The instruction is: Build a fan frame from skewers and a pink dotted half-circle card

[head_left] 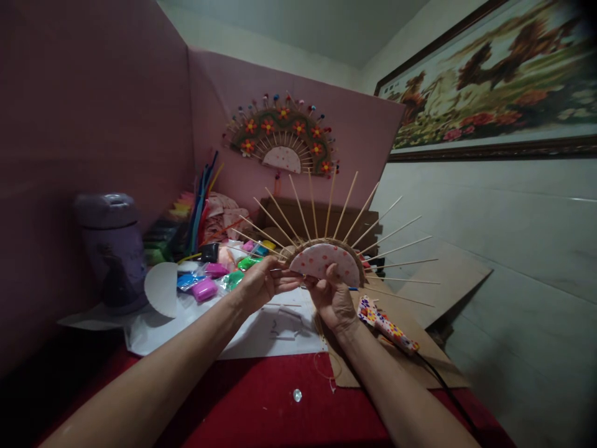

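I hold up a half-made fan: a pale dotted half-disc with several thin wooden sticks fanning out from its brown rim. My right hand grips the half-disc from below, thumb pressed on its face. My left hand pinches the fan's left edge with closed fingers. Both hands hover above white paper on the red tabletop.
A finished flowered fan hangs on the pink board behind. Clay packets, pipe cleaners, a purple flask, a white half-disc lie left. A patterned glue gun rests on cardboard right. A framed picture hangs on the wall.
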Demonstrator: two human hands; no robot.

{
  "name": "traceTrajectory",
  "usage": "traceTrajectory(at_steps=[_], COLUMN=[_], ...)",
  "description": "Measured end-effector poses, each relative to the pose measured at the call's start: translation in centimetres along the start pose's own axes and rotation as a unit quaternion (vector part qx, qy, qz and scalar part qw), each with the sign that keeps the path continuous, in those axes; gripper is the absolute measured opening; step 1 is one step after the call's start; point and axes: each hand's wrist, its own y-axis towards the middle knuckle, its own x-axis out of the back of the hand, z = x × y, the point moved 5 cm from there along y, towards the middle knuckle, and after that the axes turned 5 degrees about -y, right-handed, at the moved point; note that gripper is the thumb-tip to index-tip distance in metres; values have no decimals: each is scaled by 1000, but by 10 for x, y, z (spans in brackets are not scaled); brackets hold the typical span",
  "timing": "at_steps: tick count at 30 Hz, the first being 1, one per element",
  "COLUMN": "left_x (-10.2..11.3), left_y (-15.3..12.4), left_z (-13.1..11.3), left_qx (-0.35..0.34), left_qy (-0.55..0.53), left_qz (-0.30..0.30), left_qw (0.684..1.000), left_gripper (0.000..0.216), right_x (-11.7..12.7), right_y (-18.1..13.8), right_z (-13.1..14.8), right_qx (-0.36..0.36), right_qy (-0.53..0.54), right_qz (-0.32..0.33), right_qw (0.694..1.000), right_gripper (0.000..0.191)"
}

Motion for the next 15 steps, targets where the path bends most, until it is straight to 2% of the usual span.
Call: traceTrajectory(at_steps=[6, 15], left_x=[0, 0], left_y=[1, 3], left_z=[0, 3], left_qx=[-34, -38], left_qy=[0, -3], left_qz=[8, 24], left_qw=[999, 999], left_gripper=[11, 12], right_x=[2, 4], right_y=[1, 2], right_z=[-1, -1], right_qx=[-3, -6], right_qy=[11, 11], right_qz=[2, -12], right_qw=[1000, 1000], right_gripper=[28, 27])
